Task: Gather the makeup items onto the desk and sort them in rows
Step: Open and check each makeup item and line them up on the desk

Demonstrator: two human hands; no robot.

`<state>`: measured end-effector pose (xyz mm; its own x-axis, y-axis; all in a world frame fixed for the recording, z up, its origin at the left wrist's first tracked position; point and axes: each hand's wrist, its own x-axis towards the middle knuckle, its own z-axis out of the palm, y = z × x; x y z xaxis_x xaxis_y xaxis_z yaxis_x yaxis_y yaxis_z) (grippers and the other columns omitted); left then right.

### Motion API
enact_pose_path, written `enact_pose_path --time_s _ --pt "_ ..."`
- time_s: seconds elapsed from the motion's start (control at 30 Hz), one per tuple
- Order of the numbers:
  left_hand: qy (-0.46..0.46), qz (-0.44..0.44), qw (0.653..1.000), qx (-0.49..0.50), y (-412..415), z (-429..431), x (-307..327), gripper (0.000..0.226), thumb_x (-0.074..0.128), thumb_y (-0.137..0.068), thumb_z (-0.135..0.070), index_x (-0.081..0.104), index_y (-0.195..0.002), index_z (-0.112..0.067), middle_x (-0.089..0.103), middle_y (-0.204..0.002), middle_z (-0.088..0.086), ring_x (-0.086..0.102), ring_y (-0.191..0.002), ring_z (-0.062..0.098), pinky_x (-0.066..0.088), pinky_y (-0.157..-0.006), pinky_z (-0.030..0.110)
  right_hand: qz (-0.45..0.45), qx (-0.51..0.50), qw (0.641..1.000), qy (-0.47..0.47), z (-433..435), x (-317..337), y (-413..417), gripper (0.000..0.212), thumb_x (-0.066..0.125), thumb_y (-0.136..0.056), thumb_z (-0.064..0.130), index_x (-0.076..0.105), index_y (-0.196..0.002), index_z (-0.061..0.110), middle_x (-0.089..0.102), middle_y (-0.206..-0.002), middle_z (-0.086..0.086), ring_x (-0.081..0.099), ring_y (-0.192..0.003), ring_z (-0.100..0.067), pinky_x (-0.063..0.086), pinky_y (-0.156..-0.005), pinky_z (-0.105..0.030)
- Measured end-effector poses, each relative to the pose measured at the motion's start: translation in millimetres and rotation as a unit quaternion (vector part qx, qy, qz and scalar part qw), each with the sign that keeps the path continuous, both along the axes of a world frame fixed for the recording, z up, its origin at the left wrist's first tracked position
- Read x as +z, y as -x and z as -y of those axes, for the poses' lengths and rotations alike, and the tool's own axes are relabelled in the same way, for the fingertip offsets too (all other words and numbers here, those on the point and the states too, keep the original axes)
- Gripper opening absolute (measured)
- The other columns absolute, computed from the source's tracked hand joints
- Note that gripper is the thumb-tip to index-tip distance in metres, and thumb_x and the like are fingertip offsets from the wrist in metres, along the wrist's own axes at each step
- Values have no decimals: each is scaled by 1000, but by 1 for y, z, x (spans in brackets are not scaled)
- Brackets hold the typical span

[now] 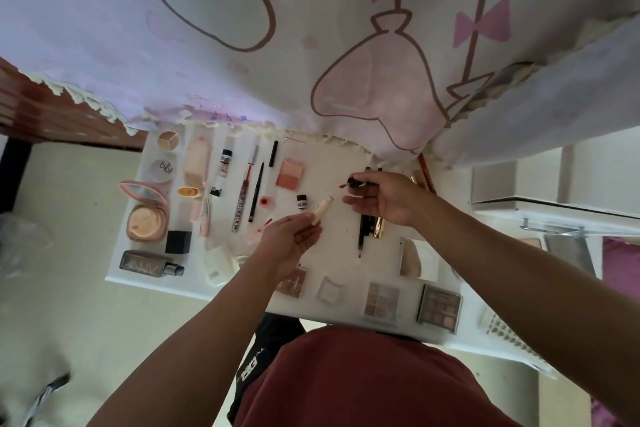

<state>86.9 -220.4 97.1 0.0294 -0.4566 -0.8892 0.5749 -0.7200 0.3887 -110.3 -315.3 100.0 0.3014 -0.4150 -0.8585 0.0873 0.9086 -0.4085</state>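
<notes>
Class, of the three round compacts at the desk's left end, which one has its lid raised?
The pink compact: its lid stands open behind the peach powder. The three-colour pot and the lettered pot beyond it show no raised lid.

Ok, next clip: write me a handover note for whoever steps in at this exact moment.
Left hand grips a cream plastic tube; right hand pinches a small dark cap with a red-tipped wand.
On the white desk, round peach compacts, slim liners and square eyeshadow palettes already lie in rows.
Left: set both held pieces down, line up the black pencils and gold tube beneath the right hand.
</notes>
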Motion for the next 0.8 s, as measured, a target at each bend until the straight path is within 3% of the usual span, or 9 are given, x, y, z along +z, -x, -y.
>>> enact_pose_path --time_s 0.23,0.43,0.5,0.6,0.73,0.8 --pt "6 97 995 22 11 13 -10 15 72 -80 5 58 -80 -1 66 -81 18 66 -69 23 57 -70 28 -56 -32 998 23 6 -5 4 10 65 -90 15 67 -94 6 72 -85 -8 70 -77 -19 51 -51 -24" --pt "30 88 996 9 27 18 -14 22 71 -79 7 64 -99 0 65 -98 18 67 -83 26 58 -78 29 -166 14 980 113 10 -6 3 11 66 -90 20 68 -96 11 73 -85 -7 69 -71 -14 48 -52 -23" --pt "36 85 996 -7 28 17 -13 18 71 -80 6 66 -96 0 66 -97 17 67 -85 27 57 -81 30 -195 39 969 143 11 -6 2 9 67 -90 21 69 -94 13 73 -84 -5 68 -70 -12 48 -55 -23" --pt "42 91 995 -16 28 16 -10 14 71 -80 6 67 -92 -1 67 -92 16 67 -86 27 57 -85 32 -209 73 960 174 13 -6 3 16 68 -89 21 70 -99 9 73 -86 -6 67 -68 -11 47 -55 -23" --pt "51 111 992 -37 24 15 -8 16 72 -80 4 68 -93 -4 68 -95 16 68 -87 27 56 -72 24 -203 92 958 182 14 -4 3 18 69 -89 20 70 -101 7 72 -84 -5 66 -69 -12 47 -54 -23" --pt "51 120 990 -50 22 16 -7 18 73 -79 3 69 -94 -5 69 -99 16 69 -89 28 56 -76 25 -201 99 957 183 14 -3 3 16 70 -88 20 70 -99 8 73 -83 -4 67 -70 -12 47 -55 -23"
